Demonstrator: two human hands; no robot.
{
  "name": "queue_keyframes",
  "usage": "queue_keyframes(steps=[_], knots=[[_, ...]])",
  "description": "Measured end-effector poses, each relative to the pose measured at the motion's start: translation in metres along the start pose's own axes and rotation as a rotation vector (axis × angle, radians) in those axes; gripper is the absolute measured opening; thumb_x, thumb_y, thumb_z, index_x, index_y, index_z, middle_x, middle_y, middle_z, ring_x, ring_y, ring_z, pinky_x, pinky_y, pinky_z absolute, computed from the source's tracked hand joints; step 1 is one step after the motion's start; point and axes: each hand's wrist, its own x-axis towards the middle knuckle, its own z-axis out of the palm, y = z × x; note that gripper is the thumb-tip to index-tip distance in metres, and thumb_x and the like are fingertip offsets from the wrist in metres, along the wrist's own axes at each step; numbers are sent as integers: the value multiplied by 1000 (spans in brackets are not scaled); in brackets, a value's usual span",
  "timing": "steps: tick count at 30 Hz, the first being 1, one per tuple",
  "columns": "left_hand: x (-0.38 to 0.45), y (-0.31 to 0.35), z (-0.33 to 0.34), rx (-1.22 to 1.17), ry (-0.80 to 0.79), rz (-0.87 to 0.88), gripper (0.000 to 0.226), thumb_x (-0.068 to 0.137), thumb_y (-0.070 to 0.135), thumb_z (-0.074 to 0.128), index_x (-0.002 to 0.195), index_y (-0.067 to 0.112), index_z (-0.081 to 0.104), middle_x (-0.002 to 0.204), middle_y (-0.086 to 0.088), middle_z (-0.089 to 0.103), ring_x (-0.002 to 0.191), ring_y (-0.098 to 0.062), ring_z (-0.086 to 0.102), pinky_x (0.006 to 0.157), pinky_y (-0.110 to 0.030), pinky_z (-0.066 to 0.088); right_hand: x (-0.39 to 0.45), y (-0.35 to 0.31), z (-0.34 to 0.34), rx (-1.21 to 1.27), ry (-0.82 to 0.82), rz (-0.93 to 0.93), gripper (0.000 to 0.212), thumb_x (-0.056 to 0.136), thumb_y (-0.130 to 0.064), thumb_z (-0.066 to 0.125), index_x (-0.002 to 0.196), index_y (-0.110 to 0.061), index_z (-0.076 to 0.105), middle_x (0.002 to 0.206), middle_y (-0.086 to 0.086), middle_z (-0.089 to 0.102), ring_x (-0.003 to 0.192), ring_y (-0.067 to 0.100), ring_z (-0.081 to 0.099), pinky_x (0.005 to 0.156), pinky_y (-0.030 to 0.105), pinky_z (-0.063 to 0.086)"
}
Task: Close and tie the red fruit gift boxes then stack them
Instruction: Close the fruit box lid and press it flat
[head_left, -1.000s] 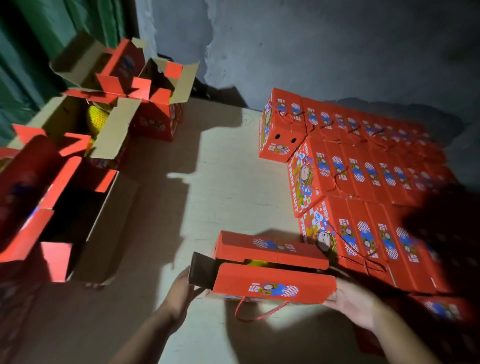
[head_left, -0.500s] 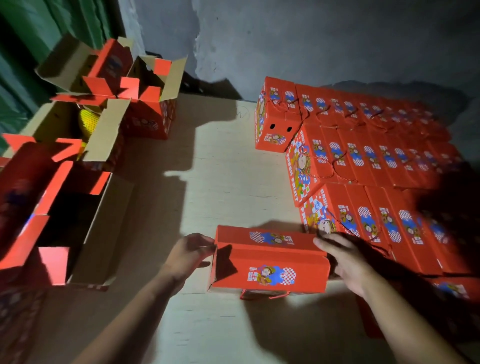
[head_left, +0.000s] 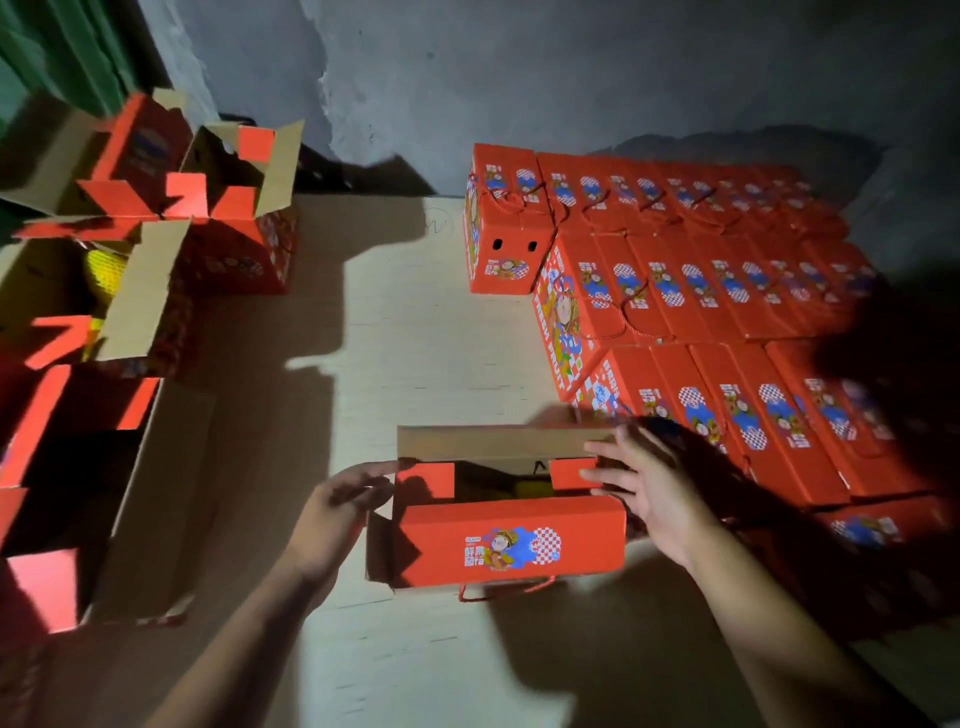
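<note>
A red fruit gift box (head_left: 511, 543) stands on the pale board in front of me with its top open. Its far flap stands up showing brown cardboard, and its near flap lies toward me with the cartoon print up. Yellow fruit (head_left: 530, 488) shows inside. A red cord handle (head_left: 498, 592) hangs at its near bottom edge. My left hand (head_left: 340, 506) rests with spread fingers at the box's left end, touching the small left flap. With fingers apart, my right hand (head_left: 647, 486) presses the small right flap at the right end. Closed, tied boxes (head_left: 691, 291) are stacked in rows at the right.
Several open red boxes (head_left: 228, 208) with raised flaps stand at the left; one holds yellow fruit in netting (head_left: 106, 267). A large open box (head_left: 98, 467) sits at the near left. A grey wall (head_left: 571, 67) runs behind. Pale board (head_left: 426, 338) lies between the groups.
The box top, nearly shut half a second ago, now stands open with the far flap raised. Both hands have shifted onto the small end flaps.
</note>
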Motion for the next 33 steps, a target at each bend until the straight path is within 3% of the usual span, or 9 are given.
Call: queue_keyframes(steps=[8, 10, 13, 17, 19, 22, 27, 29, 33], knots=[[23, 29, 1, 438, -158, 268, 61, 88, -5, 76, 133, 36, 66, 123, 5, 67, 105, -14, 64, 96, -35, 54, -9, 11, 4, -68, -126, 46, 41, 109, -18, 47, 148, -29, 50, 130, -1, 73, 110, 32, 74, 101, 49, 43], [29, 39, 3, 596, -224, 386, 58, 86, 17, 82, 131, 46, 59, 118, 14, 61, 104, -10, 62, 94, -33, 54, -16, 15, 0, -175, -201, 81, 47, 104, -2, 47, 146, -22, 53, 132, 3, 72, 109, 34, 74, 110, 50, 38], [32, 69, 22, 745, -381, 849, 47, 86, 47, 72, 129, 49, 53, 128, 45, 47, 112, 14, 51, 91, -3, 43, -33, 22, -4, -314, -319, 86, 59, 95, 15, 55, 144, -17, 55, 139, 9, 66, 110, 32, 74, 102, 39, 51], [36, 85, 39, 965, -432, 1158, 40, 93, 63, 54, 129, 48, 45, 131, 40, 39, 111, 16, 40, 71, 4, 38, -56, 28, -3, -667, -426, -27, 62, 94, -9, 71, 142, -46, 54, 135, -25, 62, 115, 9, 68, 99, 24, 53], [37, 76, 41, 1330, -399, 962, 57, 84, 68, 56, 136, 48, 45, 136, 18, 38, 114, 0, 33, 65, -4, 43, -59, 26, 1, -860, -450, -127, 61, 96, -21, 71, 145, -48, 48, 132, -24, 58, 115, 5, 62, 94, 25, 54], [30, 71, 57, 1677, -608, 375, 63, 86, 55, 67, 144, 48, 41, 156, -4, 18, 139, -29, 26, 99, -48, 51, -61, 13, 10, -1168, -490, -341, 57, 98, -61, 57, 151, -43, 45, 147, -16, 43, 127, 4, 50, 100, 9, 34], [6, 59, 69, 1802, -336, 427, 53, 99, 39, 56, 149, 36, 37, 164, -11, 10, 141, -35, 31, 84, -44, 53, -55, 16, 41, -1610, -403, -198, 49, 110, -41, 30, 156, -33, 42, 174, 7, -11, 129, 27, 55, 104, 35, 43], [-1, 50, 60, 1755, -276, 383, 70, 97, 38, 58, 157, 33, 21, 170, -12, -3, 145, -35, 30, 83, -41, 56, -53, 20, 50, -1633, -256, -145, 65, 104, -60, 18, 151, -27, 48, 174, 13, 1, 126, 31, 58, 103, 37, 45], [-25, 36, 35, 1567, -112, 366, 100, 84, 32, 75, 159, 34, 8, 166, -7, 13, 138, -30, 43, 78, -37, 60, -63, 42, 38, -1495, 72, -346, 55, 92, -48, 68, 145, -34, 57, 167, 12, 28, 135, 35, 54, 104, 45, 49]])
